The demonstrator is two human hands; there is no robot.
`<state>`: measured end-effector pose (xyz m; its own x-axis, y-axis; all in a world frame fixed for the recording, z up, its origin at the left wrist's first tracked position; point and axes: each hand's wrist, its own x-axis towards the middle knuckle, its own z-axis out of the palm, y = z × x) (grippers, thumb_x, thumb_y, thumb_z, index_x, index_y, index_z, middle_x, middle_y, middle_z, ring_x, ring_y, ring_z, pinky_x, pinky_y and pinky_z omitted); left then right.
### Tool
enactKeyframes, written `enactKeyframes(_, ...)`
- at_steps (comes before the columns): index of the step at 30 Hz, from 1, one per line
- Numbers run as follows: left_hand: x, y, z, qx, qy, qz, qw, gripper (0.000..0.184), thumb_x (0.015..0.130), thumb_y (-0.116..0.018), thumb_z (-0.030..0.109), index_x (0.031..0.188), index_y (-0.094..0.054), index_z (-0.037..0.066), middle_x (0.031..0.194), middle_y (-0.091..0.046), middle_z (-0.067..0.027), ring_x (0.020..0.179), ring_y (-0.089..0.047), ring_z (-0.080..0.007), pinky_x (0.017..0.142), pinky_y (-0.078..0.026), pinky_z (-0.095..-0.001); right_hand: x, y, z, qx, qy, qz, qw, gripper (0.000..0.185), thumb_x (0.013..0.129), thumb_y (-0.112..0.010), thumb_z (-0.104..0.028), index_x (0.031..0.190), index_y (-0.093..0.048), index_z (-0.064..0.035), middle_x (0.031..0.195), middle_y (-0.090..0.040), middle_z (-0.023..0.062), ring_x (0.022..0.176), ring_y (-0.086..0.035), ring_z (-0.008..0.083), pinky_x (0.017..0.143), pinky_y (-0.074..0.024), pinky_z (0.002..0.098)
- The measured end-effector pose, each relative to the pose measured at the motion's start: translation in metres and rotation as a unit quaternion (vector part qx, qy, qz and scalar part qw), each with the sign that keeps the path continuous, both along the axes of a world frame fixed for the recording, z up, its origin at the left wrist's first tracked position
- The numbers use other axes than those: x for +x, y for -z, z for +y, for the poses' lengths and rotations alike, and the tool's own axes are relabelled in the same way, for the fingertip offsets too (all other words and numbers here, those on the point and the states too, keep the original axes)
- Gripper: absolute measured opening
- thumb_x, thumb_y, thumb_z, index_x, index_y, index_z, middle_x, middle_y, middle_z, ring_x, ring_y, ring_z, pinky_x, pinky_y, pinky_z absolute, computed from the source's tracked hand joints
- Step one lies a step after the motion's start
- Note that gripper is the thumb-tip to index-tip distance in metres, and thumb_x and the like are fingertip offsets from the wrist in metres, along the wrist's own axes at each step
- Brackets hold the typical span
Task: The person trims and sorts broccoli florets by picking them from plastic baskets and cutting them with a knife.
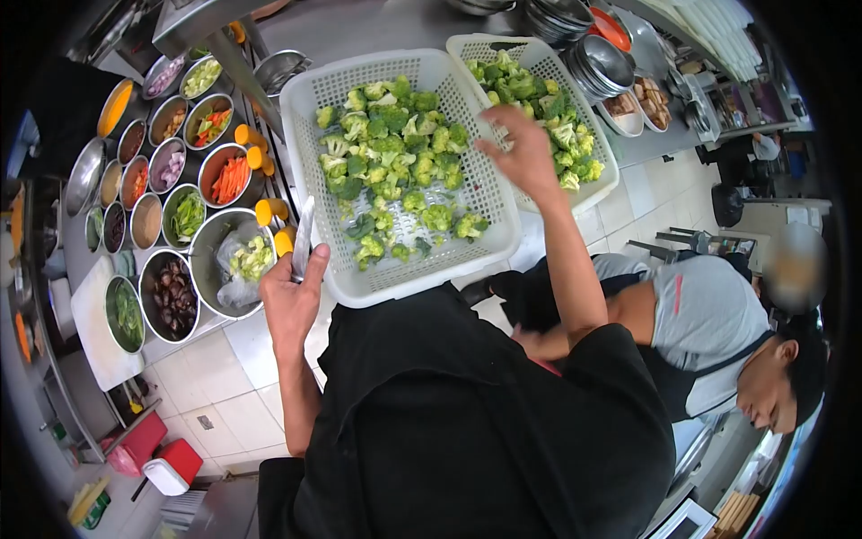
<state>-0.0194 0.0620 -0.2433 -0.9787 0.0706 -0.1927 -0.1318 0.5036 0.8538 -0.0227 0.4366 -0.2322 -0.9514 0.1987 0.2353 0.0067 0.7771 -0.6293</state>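
In my left hand (294, 296) is a knife (305, 232), its pale blade pointing up beside the near-left wall of a white perforated basket (395, 289). Cut broccoli florets (391, 135) lie in that basket, heaped toward the far side and scattered nearer me. My right hand (521, 153) hovers over the edge between this basket and a second white basket (603, 187), fingers apart and nothing visible in them. The second basket also contains broccoli florets (567, 135).
Metal bowls of cut vegetables, including carrots (231, 181) and dark mushrooms (173, 295), crowd the left counter. Yellow-capped bottles (271, 212) line its edge. Stacked metal bowls (602, 65) stand back right. A co-worker (709, 314) is close on my right.
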Motion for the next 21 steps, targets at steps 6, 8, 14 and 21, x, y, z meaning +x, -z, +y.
enactKeyframes(6,-0.004,-0.007,0.002,-0.004,0.022,-0.016,1.000,0.040,0.087,-0.072,0.034,0.078,-0.066,-0.004,0.060,-0.051,0.0035,0.057,-0.040,-0.0056,0.052,-0.033,-0.0238,0.028,0.058,-0.067,0.144,-0.217,-0.242,0.935,0.045,0.069,-0.077,-0.020,0.111,-0.065,-0.0071,0.112,-0.064,0.0169,0.103,-0.062,0.0330,0.092,-0.0487,0.0406)
enactKeyframes(8,-0.005,-0.007,0.001,0.020,0.011,-0.003,1.000,0.042,0.085,-0.073,0.035,0.073,-0.063,-0.005,0.057,-0.050,0.0007,0.055,-0.041,-0.0082,0.051,-0.035,-0.0273,0.026,0.059,-0.066,0.120,-0.223,-0.273,0.928,0.047,0.069,-0.078,-0.021,0.112,-0.066,-0.0074,0.111,-0.065,0.0156,0.101,-0.062,0.0308,0.090,-0.0502,0.0393)
enactKeyframes(14,-0.005,-0.003,-0.003,0.028,0.004,0.015,0.999,0.043,0.085,-0.074,0.035,0.071,-0.062,-0.005,0.056,-0.051,-0.0009,0.054,-0.042,-0.0095,0.051,-0.037,-0.0289,0.021,0.006,-0.042,-0.193,-0.090,-0.149,0.966,0.050,0.066,-0.082,-0.013,0.113,-0.066,-0.0067,0.104,-0.065,0.0064,0.095,-0.063,0.0163,0.075,-0.0556,0.0305)
enactKeyframes(21,-0.007,-0.008,0.000,0.026,0.017,0.005,0.999,0.042,0.085,-0.073,0.034,0.072,-0.063,-0.004,0.056,-0.051,-0.0008,0.054,-0.041,-0.0093,0.051,-0.037,-0.0289,0.005,-0.030,0.034,-0.108,0.213,0.114,0.964,0.056,0.072,-0.083,-0.016,0.121,-0.060,-0.0008,0.116,-0.062,0.0134,0.105,-0.060,0.0211,0.084,-0.0539,0.0326)
